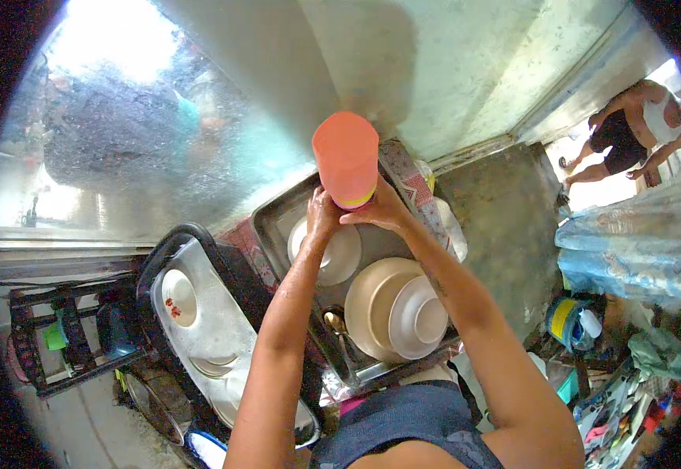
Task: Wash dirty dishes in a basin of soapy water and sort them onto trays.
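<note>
Both my hands hold an orange plastic cup or container (pixel 346 152) with a yellow band, above the far part of a metal tray (pixel 282 205). My left hand (pixel 322 214) is wet and grips its left side; my right hand (pixel 378 208) is around its lower right side. Beneath my hands, a white dish (pixel 343 258) rests in the tray. Closer to me are a large beige bowl (pixel 370 305), a smaller white bowl (pixel 419 316) partly over it, and metal spoons (pixel 336 322). What lies inside the cup is hidden.
A black basin (pixel 191 234) of soapy water at left holds a bowl with red flowers (pixel 179 298) and plates (pixel 214 366). A black rack (pixel 71 334) stands farther left. The wall (pixel 463 76) rises beyond the tray. Another person (pixel 628 129) stands in the doorway at far right.
</note>
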A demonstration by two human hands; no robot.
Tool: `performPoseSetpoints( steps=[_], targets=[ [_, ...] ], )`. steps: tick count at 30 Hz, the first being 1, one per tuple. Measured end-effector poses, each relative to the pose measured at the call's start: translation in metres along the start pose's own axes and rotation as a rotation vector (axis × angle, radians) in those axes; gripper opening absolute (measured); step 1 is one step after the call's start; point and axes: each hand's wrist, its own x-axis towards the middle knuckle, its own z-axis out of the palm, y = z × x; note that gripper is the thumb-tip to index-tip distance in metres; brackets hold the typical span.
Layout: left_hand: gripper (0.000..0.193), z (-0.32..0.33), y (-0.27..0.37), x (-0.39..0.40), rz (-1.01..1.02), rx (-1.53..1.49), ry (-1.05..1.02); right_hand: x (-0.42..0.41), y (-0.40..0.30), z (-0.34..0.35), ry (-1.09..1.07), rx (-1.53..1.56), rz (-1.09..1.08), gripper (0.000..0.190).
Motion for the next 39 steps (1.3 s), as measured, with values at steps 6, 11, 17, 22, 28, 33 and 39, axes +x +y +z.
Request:
performPoseSetpoints(
  steps=[6, 11, 17, 22, 28, 33, 39],
  targets=[
    [0.051, -0.004, -0.007, -0.005, -0.015, -0.049, -0.004, 0.002, -0.06, 0.0, 0.278, 0.005, -0.122, 0.118],
    [0.072, -0.012, 0.022, -0.009, 0.119, 0.144, 0.07, 0.014, -0.061, -0.009, 0.301, -0.147, -0.159, 0.095],
    [0.088, -0.026, 0.044, -0.008, -0.058, -0.235, 0.032, 0.015, -0.048, -0.015, 0.291, -0.016, -0.097, 0.063],
    [0.086, -0.034, 0.041, -0.012, -0.175, -0.139, -0.044, 0.008, -0.065, 0.007, 0.325, 0.049, -0.03, 0.059],
    [0.081, -0.022, 0.045, -0.013, -0.143, -0.018, 0.112, 0.009, -0.049, 0.008, 0.283, 0.388, 0.009, 0.059],
    [0.08, -0.021, 0.046, -0.012, -0.156, -0.16, 0.173, 0.001, -0.058, -0.005, 0.253, -0.085, 0.052, 0.063],
    [0.088, -0.043, 0.05, -0.014, -0.048, -0.227, 0.092, 0.003, -0.108, -0.025, 0.154, 0.13, 0.01, 0.061]
  ],
)
